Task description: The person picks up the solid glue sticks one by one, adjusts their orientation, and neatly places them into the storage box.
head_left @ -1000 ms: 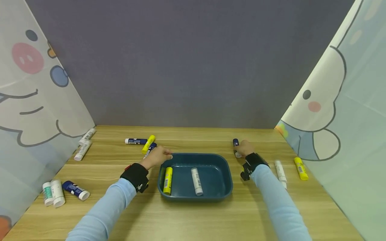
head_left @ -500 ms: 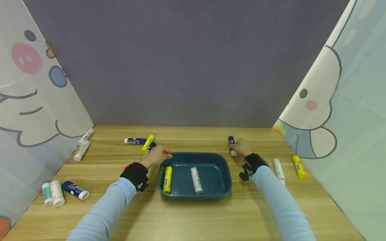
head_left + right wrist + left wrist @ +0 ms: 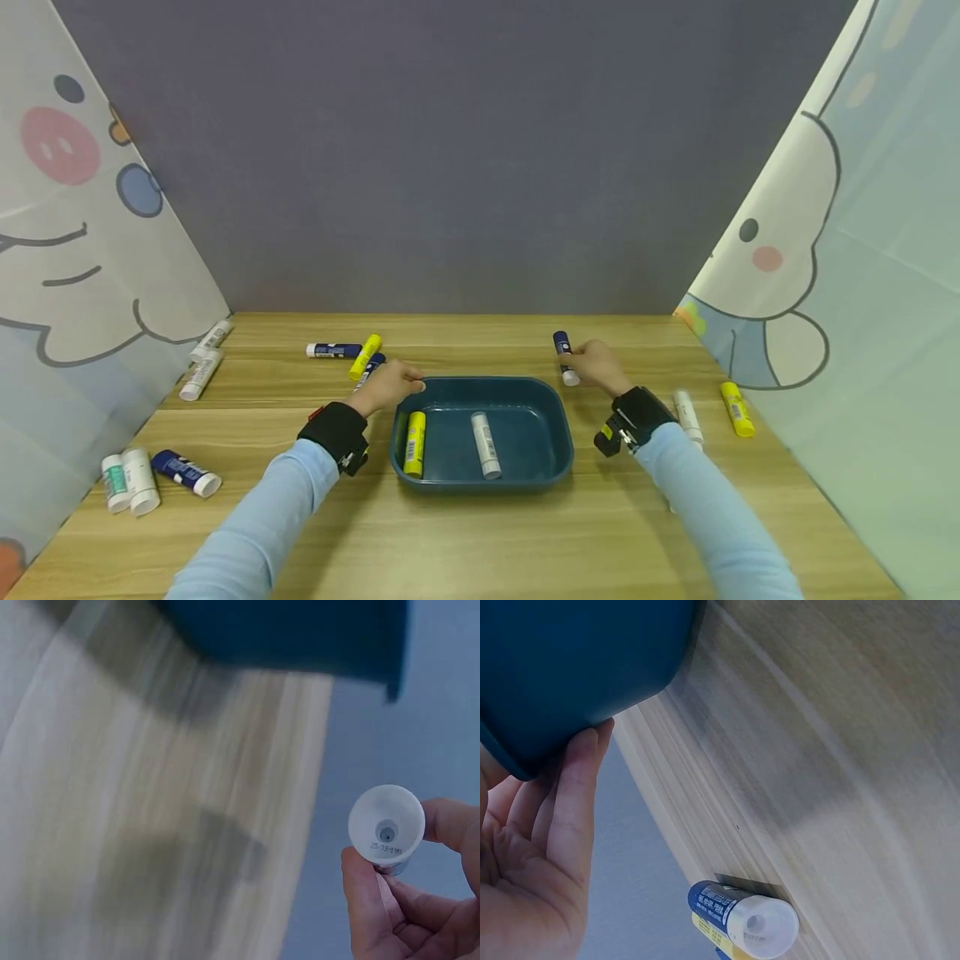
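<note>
My left hand grips the far left corner of a dark teal tray. In the left wrist view, the fingers lie against the tray's outer wall. A yellow glue stick lies along the tray's left side, a white glue stick near its middle. Beyond the tray's far right corner, my right hand pinches a navy glue stick with a white base. Its round white end faces the right wrist camera, held between thumb and fingers. A navy glue stick lies just behind my left hand.
A navy glue stick and a yellow one lie at the back left. More sticks, white, green-labelled and navy, are at far left. White and yellow sticks lie right. Cloth screens enclose the table.
My right hand has moved left toward the tray, carrying the navy glue stick with it. The left hand stays on the tray's corner; the whole view has shifted slightly.
</note>
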`<act>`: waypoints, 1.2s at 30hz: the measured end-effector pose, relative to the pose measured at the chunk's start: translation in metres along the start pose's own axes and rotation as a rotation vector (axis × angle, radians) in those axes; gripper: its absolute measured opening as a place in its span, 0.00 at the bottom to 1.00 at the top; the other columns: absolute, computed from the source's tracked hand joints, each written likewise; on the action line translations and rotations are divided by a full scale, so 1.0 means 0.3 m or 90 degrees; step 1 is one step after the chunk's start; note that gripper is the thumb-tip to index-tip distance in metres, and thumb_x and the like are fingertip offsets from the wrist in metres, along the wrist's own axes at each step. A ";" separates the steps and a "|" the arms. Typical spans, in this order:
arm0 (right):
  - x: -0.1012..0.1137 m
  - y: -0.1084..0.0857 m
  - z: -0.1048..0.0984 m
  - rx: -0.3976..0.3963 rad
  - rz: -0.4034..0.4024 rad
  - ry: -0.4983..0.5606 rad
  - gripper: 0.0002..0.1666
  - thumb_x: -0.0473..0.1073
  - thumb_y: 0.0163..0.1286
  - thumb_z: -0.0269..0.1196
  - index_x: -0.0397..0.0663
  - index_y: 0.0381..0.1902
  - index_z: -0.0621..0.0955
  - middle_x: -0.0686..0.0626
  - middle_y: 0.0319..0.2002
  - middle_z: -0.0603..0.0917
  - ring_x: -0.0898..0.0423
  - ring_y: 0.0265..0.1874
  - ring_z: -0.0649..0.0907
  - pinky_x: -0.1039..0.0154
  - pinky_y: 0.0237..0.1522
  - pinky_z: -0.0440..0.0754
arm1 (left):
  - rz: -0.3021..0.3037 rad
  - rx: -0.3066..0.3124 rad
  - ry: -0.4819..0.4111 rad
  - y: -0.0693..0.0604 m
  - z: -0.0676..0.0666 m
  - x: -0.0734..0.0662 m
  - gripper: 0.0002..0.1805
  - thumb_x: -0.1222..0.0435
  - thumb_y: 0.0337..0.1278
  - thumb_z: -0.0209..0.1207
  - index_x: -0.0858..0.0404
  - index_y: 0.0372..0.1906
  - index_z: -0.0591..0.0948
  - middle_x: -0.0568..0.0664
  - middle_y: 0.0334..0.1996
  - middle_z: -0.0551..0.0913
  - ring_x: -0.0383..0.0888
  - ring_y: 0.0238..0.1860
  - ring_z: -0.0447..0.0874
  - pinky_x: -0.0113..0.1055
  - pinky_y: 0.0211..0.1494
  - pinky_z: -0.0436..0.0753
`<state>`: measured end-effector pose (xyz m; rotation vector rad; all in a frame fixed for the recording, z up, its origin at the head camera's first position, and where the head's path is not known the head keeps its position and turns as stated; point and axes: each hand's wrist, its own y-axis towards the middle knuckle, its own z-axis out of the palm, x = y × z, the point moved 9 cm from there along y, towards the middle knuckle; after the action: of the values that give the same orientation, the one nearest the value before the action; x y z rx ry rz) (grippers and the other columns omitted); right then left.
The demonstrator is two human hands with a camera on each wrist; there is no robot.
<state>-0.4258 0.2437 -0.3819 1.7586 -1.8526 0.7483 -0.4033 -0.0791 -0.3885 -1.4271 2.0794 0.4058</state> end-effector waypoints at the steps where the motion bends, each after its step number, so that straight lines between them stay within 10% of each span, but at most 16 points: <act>1: 0.014 -0.010 -0.002 0.002 -0.007 -0.003 0.18 0.49 0.62 0.59 0.38 0.30 0.83 0.50 0.23 0.81 0.59 0.20 0.77 0.65 0.23 0.77 | 0.000 0.000 -0.001 0.000 0.000 0.000 0.18 0.66 0.62 0.53 0.71 0.53 0.77 0.63 0.47 0.81 0.55 0.47 0.80 0.45 0.48 0.79; 20: 0.246 -0.225 0.075 0.060 -0.126 -0.083 0.19 0.48 0.59 0.64 0.36 0.39 0.83 0.45 0.29 0.84 0.59 0.21 0.78 0.69 0.22 0.74 | 0.020 0.001 0.012 -0.001 -0.003 -0.014 0.18 0.66 0.62 0.52 0.74 0.52 0.76 0.65 0.46 0.81 0.57 0.47 0.80 0.46 0.49 0.79; 29: 0.274 -0.289 0.192 0.130 -0.163 -0.150 0.21 0.49 0.59 0.64 0.49 0.10 0.73 0.58 0.09 0.64 0.63 0.09 0.63 0.71 0.13 0.55 | 0.020 0.006 0.002 -0.001 -0.001 -0.003 0.18 0.66 0.62 0.53 0.72 0.53 0.76 0.65 0.48 0.80 0.57 0.47 0.80 0.45 0.47 0.80; 36: 0.265 -0.298 0.265 0.134 -0.154 -0.179 0.27 0.47 0.59 0.64 0.53 0.06 0.64 0.59 0.08 0.57 0.64 0.08 0.60 0.72 0.12 0.52 | 0.020 0.007 -0.008 -0.008 0.002 -0.007 0.19 0.66 0.62 0.52 0.72 0.54 0.76 0.65 0.48 0.80 0.57 0.47 0.80 0.45 0.47 0.80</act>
<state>-0.3394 0.1291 -0.3815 2.2756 -1.7350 0.6472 -0.4003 -0.0781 -0.3875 -1.3849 2.0929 0.4143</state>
